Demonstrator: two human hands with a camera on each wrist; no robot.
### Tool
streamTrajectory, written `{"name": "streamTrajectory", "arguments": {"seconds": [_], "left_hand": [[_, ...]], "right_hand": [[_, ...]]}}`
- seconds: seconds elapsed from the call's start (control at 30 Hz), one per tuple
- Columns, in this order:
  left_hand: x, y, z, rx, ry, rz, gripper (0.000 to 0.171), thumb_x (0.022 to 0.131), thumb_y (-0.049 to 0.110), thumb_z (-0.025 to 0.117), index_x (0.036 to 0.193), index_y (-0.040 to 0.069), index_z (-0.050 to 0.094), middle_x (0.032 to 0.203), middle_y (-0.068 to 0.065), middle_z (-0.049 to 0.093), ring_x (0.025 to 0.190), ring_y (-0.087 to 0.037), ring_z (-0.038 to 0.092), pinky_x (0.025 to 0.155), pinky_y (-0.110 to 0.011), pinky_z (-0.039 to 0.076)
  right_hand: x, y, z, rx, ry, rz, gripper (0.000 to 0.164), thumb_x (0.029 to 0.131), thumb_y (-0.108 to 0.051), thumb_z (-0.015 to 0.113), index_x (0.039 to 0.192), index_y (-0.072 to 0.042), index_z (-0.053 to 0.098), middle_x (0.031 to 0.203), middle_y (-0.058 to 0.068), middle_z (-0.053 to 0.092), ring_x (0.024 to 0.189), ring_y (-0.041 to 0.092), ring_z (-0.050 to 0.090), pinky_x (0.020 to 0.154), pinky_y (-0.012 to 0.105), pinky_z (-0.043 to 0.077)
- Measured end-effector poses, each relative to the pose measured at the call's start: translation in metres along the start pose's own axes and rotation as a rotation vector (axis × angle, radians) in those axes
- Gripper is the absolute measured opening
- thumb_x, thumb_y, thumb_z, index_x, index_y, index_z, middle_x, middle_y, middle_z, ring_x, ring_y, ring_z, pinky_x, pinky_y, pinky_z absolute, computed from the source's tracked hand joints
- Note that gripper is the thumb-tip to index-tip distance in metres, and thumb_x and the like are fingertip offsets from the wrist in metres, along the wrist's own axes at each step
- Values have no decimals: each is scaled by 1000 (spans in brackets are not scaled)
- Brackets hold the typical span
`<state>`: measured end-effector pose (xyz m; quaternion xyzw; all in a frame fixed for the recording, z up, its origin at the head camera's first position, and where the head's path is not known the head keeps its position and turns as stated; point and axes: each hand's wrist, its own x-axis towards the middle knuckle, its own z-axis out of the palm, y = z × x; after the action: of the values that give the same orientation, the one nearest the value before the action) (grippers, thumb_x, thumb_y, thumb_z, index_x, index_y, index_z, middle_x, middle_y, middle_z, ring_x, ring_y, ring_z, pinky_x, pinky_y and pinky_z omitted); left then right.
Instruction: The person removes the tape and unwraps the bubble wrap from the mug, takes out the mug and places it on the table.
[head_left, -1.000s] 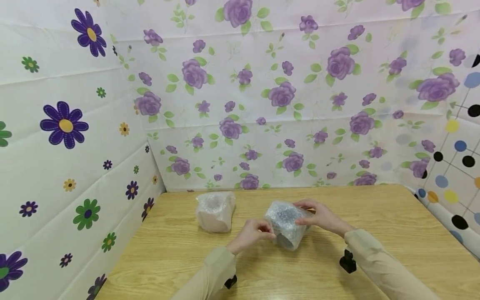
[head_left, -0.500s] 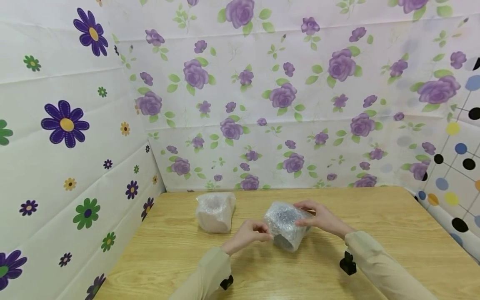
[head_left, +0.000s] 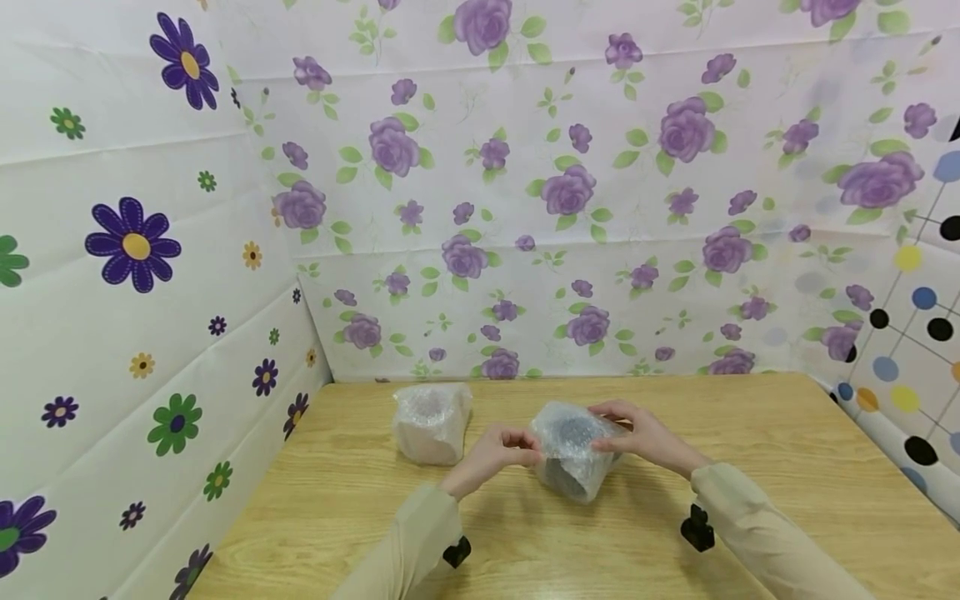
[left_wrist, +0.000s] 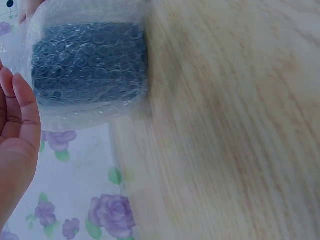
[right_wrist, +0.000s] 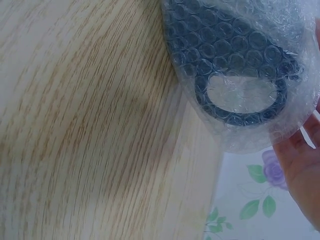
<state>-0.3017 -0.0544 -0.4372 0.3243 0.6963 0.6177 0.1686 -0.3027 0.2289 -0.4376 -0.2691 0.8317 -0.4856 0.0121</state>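
A dark mug point(head_left: 576, 432) wrapped in clear bubble wrap point(head_left: 558, 475) sits on the table, right of centre. Through the wrap, its ring-shaped handle point(right_wrist: 245, 119) shows in the right wrist view, and its dark side fills the upper left of the left wrist view. My right hand point(head_left: 648, 435) holds the wrapped mug from its right side, thumb in front and fingers behind. At its left side, my left hand point(head_left: 498, 452) pinches an edge of the bubble wrap between thumb and curled fingers.
Another bubble-wrapped thing point(head_left: 431, 427), pale inside, stands on the wooden table point(head_left: 360, 517) to the left, behind my left hand. Flower-printed cloth point(head_left: 465, 317) hangs along the table's back edge, with more patterned cloth at both sides.
My left hand has moved slightly left and then up, lifting the edge of the bubble wrap on the mug's left side. The right hand stays in place on the mug.
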Motion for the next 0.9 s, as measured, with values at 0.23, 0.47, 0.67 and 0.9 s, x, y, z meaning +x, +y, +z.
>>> {"name": "streamTrajectory", "arguments": {"seconds": [0.23, 0.47, 0.67, 0.9], "left_hand": [[4, 4, 0, 15, 53, 23, 21, 82, 23, 68, 88, 3, 65, 88, -9, 62, 78, -22, 56, 70, -38, 48], [5, 4, -2, 27, 77, 31, 20, 82, 23, 68, 87, 5, 66, 89, -8, 63, 85, -34, 56, 72, -39, 48], [4, 3, -5, 6, 80, 41, 21, 83, 21, 68, 91, 2, 65, 90, -9, 62, 87, -40, 53, 72, -37, 48], [1, 6, -8, 8, 119, 53, 20, 84, 17, 66, 95, 0, 64, 93, -9, 62, 84, -32, 54, 71, -35, 47]], "right_hand": [[-3, -1, -1, 21, 11, 8, 56, 82, -24, 68, 131, -6, 45, 129, 15, 45, 115, 34, 41, 92, 50, 35], [-7, -25, -3, -4, -35, -26, 63, 79, -21, 71, 132, -1, 43, 132, 18, 41, 121, 37, 34, 95, 56, 26], [-7, -24, -3, 6, -33, -39, 62, 79, -18, 71, 131, 0, 43, 132, 19, 41, 121, 38, 33, 94, 58, 26], [-8, -25, -2, 12, -25, -32, 60, 80, -17, 71, 131, 0, 44, 131, 19, 41, 120, 38, 34, 95, 57, 26]]}}
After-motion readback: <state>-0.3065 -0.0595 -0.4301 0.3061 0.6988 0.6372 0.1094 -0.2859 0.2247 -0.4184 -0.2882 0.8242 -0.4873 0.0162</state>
